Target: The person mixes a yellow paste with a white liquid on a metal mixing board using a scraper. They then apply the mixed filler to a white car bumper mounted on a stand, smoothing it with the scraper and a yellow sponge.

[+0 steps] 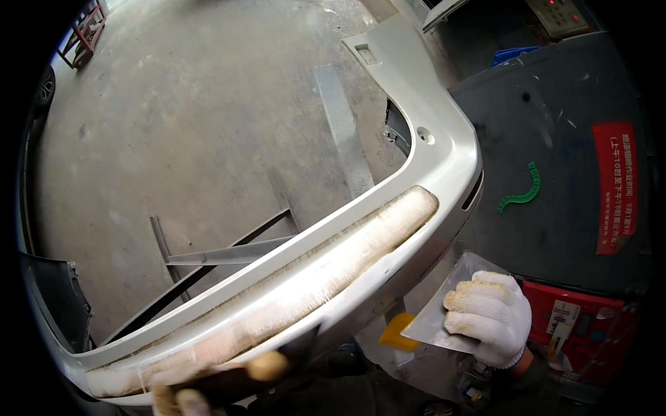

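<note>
A white car bumper curves from the lower left up to the top right, with a long recessed strip of sanded, patchy white and pinkish surface. My right hand, in a white knitted glove with stained fingers, is closed around a flat grey metal plate. By the plate's left corner shows a yellow plastic piece; whether it touches the plate I cannot tell. My left hand, gloved and blurred, is at the strip's near-left end, around a dark object too smeared to name.
To the right stands a dark-topped table bearing a curved green strip and a red printed sign. A red case lies below it. Metal stand bars extend behind the bumper over the concrete floor.
</note>
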Demonstrator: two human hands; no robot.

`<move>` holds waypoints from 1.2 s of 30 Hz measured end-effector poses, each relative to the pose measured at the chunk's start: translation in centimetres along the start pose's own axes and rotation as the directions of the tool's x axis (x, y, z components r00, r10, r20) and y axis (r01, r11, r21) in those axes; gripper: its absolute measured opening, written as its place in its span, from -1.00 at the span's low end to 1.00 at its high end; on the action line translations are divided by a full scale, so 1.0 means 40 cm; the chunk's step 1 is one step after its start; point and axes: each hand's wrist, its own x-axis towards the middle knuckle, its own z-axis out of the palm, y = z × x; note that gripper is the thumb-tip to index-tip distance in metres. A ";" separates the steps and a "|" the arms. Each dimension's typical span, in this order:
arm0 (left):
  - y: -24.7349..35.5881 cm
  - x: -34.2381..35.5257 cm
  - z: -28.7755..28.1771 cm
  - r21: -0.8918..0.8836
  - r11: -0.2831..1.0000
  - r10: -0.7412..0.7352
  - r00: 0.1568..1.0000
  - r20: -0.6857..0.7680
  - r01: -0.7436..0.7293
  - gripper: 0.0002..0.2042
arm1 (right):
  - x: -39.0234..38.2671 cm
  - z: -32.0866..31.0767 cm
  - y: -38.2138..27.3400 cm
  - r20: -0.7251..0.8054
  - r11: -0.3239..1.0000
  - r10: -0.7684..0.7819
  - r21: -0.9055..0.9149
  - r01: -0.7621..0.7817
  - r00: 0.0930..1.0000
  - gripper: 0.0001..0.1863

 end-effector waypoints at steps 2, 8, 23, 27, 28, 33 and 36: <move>0.034 0.083 0.020 -0.024 1.000 -0.019 1.000 -0.002 0.019 -0.60 | 0.025 0.009 0.021 0.041 0.998 -0.068 -0.006 0.068 0.997 -0.77; 0.031 0.050 -0.059 -0.074 0.995 -0.072 0.997 -0.006 0.072 -0.60 | 0.103 0.060 0.038 0.068 0.992 -0.118 0.055 0.114 0.991 -0.75; -0.023 0.014 -0.081 -0.163 0.982 -0.103 0.995 -0.015 0.099 -0.60 | 0.147 0.095 0.032 0.144 0.993 -0.111 0.067 0.102 0.983 -0.76; -0.036 0.012 -0.080 -0.188 0.977 -0.108 0.994 -0.010 0.104 -0.60 | 0.149 0.078 0.032 0.154 0.995 -0.083 0.067 0.073 0.985 -0.74; -0.039 0.012 -0.079 -0.194 0.975 -0.109 0.994 -0.009 0.105 -0.60 | 0.151 0.077 0.034 0.148 0.995 -0.070 0.076 0.059 0.986 -0.73; -0.048 0.016 -0.084 -0.208 0.972 -0.113 0.994 -0.004 0.110 -0.60 | 0.161 0.101 0.037 0.124 0.995 -0.091 0.063 0.084 0.988 -0.73; -0.048 0.016 -0.088 -0.210 0.971 -0.119 0.993 -0.007 0.115 -0.60 | 0.159 0.102 0.035 0.149 0.992 -0.100 0.089 0.088 0.984 -0.74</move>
